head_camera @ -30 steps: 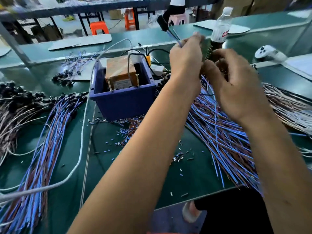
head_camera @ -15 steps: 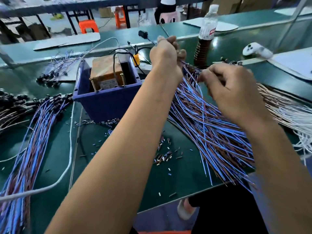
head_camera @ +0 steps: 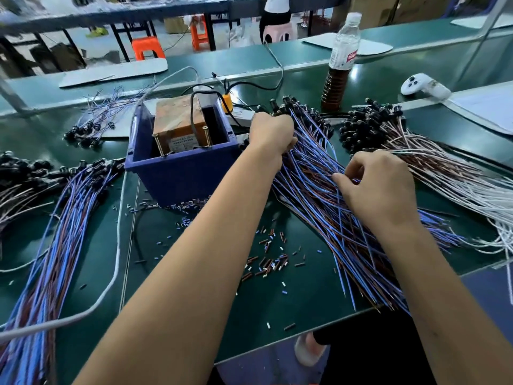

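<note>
On the bench (head_camera: pixel 277 309), left grip (head_camera: pixel 273 133) clutches the wire bundle (head_camera: pixel 319 190), right grip (head_camera: pixel 380 187) pinches its strands; bottle label (head_camera: pixel 344 55) unreadable.

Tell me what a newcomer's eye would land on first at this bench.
First, the fan of blue and brown wires spread over the right half of the green table. The left hand grips its far end near the black connectors, and the right hand picks into its middle with curled fingers. Next, the blue bin just left of them, holding a brown-wrapped box, with cut sleeve bits scattered nearer the person.
</note>
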Motion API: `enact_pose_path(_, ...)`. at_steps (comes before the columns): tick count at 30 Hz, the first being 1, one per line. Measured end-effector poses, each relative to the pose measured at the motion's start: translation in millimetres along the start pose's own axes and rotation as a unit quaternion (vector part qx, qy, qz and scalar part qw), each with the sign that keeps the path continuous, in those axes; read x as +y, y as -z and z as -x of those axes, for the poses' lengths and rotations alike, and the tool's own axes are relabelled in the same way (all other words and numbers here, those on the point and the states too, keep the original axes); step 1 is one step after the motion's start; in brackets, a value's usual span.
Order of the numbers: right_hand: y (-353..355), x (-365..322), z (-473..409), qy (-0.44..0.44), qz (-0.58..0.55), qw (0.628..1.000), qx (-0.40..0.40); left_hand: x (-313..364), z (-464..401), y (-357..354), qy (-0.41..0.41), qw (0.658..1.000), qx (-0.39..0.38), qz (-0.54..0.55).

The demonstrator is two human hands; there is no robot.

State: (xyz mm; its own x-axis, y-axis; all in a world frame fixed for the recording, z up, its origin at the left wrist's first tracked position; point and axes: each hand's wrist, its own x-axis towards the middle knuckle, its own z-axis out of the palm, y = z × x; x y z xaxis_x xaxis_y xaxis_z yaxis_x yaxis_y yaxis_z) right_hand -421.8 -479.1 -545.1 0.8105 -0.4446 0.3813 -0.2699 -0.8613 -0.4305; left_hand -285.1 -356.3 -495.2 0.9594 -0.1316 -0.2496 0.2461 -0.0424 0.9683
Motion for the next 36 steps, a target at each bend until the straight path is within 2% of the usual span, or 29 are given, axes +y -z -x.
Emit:
enact_pose_path(3,1.6,-11.3,1.6,-0.003,-0.022,0.999,0.03,-11.9,6.5,15.2,-0.049,0.995,0.013,-0.082)
enact_pose_path(5,1.5,-30.4,4.6,0.017,-0.038,0.998,0.057,-18.7,21.2,31.0,-0.059,0.988,-0.057,-0.132)
enact_pose_path(7,-0.7,-56.7,10.6,0.062,-0.059,0.995,0.048,-24.2,40.6,54.2,-0.041,0.962,-0.162,-0.218)
enact_pose_path(10,1.1,-87.6,20.6,0.119,-0.047,0.989,-0.073,-28.5,64.8,98.7,-0.038,0.869,-0.299,-0.393)
enact_pose_path(11,3.9,-95.5,23.3,0.125,-0.025,0.982,-0.139,-28.4,71.3,116.2,-0.028,0.84,-0.324,-0.434)
enact_pose_path(13,12.8,-109.4,29.4,0.134,0.024,0.958,-0.252,-27.1,81.1,149.5,0.018,0.808,-0.334,-0.484)
enact_pose_path(16,16.1,-140.3,46.2,0.2,0.063,0.933,-0.292,-25.4,88.0,197.9,0.066,0.789,-0.268,-0.549)
enact_pose_path(22,-28.9,-216.0,86.1,0.281,0.024,0.876,-0.391,-13.7,93.4,266.7,0.122,0.738,-0.127,-0.651)
enact_pose_path(24,-50.1,-236.5,96.3,0.288,0.003,0.866,-0.409,-10.0,89.8,289.3,0.088,0.735,-0.042,-0.671)
enact_pose_path(26,-69.2,-256.2,105.2,0.292,-0.026,0.867,-0.403,-10.1,81.0,308.6,0.027,0.726,0.072,-0.684)
enact_pose_path(28,-84.1,-275.1,111.0,0.294,-0.054,0.872,-0.388,-13.4,69.9,316.0,-0.011,0.729,0.151,-0.668)
enact_pose_path(32,-110.3,-307.9,115.4,0.304,-0.077,0.868,-0.385,-21.4,44.3,312.8,0.0,0.719,0.165,-0.675)
enact_pose_path(36,-129.8,-323.2,108.5,0.32,-0.028,0.853,-0.412,-24.4,24.2,320.9,0.001,0.728,0.196,-0.657)
